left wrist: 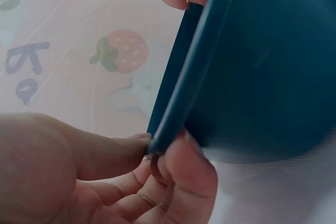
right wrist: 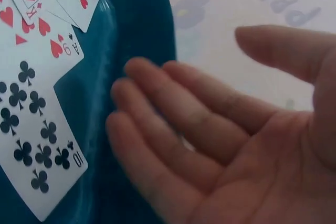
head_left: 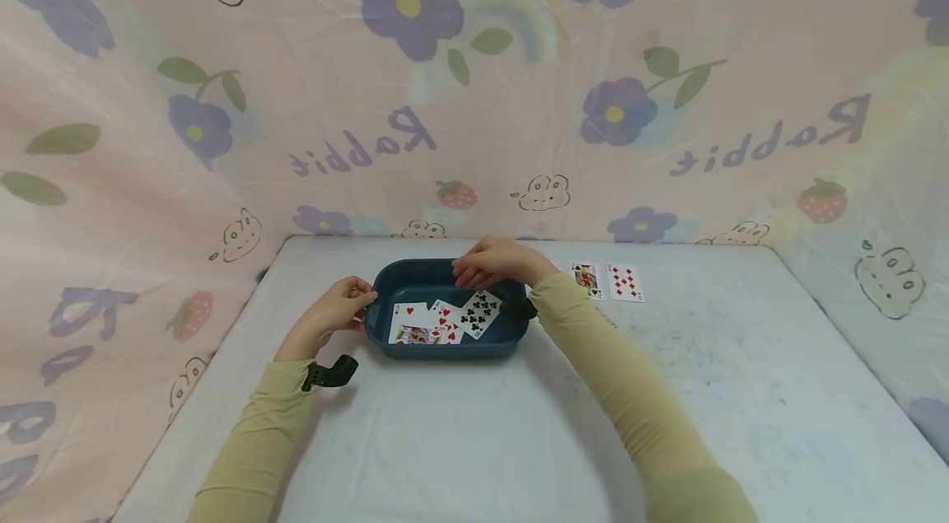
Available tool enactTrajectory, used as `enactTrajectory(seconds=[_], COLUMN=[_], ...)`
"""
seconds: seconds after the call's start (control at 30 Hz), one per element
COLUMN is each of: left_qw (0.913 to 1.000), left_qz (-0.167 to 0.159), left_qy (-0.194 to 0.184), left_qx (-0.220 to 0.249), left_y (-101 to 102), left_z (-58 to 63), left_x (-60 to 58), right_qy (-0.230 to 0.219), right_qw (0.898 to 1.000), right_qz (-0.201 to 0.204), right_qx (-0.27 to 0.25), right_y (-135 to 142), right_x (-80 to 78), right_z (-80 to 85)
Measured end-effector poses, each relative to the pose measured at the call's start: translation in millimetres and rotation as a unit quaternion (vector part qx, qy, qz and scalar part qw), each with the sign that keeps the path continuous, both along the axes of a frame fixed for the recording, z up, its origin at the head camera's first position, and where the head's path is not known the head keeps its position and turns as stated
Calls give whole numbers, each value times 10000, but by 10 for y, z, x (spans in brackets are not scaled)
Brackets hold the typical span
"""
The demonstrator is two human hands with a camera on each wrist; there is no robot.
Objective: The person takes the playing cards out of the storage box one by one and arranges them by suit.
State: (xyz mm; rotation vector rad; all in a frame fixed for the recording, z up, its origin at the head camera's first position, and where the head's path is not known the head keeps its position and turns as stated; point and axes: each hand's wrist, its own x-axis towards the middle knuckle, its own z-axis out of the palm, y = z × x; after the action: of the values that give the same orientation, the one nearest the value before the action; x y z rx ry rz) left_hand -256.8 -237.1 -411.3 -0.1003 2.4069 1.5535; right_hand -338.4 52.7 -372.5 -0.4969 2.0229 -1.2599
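A dark blue plastic basin (head_left: pixel 448 352) stands at the back of the table with several playing cards lying face up in it. At its left end my left hand (head_left: pixel 335 310) pinches the rim, thumb on one side and fingers on the other, as the left wrist view shows. Over the back right part of the basin is my right hand (head_left: pixel 502 261), holding nothing. Its fingers (right wrist: pixel 173 108) are gently bent and the thumb is spread away. Below it lies the ten of clubs (right wrist: pixel 44 150), beside a nine of hearts (right wrist: pixel 52 45) and a king of diamonds (head_left: pixel 417 335).
Right of the basin, a face card (head_left: pixel 587 279) and a diamonds card (head_left: pixel 625 282) lie face up on the white tabletop (head_left: pixel 460 441). The right forearm passes in front of that area. A patterned curtain (head_left: pixel 474 95) hangs close behind the table.
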Motion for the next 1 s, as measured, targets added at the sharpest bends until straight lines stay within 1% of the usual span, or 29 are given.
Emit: enactTrajectory(seconds=[0.1, 0.13, 0.23, 0.37, 0.6, 0.7, 0.83, 1.0], left_qw=[10000, 10000, 10000, 10000, 10000, 10000, 10000, 9999], left_qz=[15, 15, 34, 30, 32, 13, 44, 75], left_qy=[-13, -11, -7, -16, -41, -20, -43, -67], left_qx=[25, 35, 53, 17, 8, 35, 8, -20], left_y=[3, 3, 8, 15, 19, 18, 1, -10], left_z=[-10, -14, -24, -28, -14, -14, -13, -28], left_x=[1, 1, -1, -9, -45, -53, -42, -28], right_qy=[155, 229, 270, 280, 460, 344, 75, -160], right_qw=[9983, 9970, 9927, 9879, 9796, 9799, 9842, 9872], right_qz=[-95, -164, -459, -730, -736, -620, -424, -325], right_qx=[551, 725, 1081, 1339, 1810, 1866, 1720, 1556], right_y=[-48, -54, -47, -12, -2, -20, -47, -75], right_x=[6, 9, 30, 61, 104, 102, 97, 75], right_z=[-27, -38, -50, -61, -55, -64, -103, -159])
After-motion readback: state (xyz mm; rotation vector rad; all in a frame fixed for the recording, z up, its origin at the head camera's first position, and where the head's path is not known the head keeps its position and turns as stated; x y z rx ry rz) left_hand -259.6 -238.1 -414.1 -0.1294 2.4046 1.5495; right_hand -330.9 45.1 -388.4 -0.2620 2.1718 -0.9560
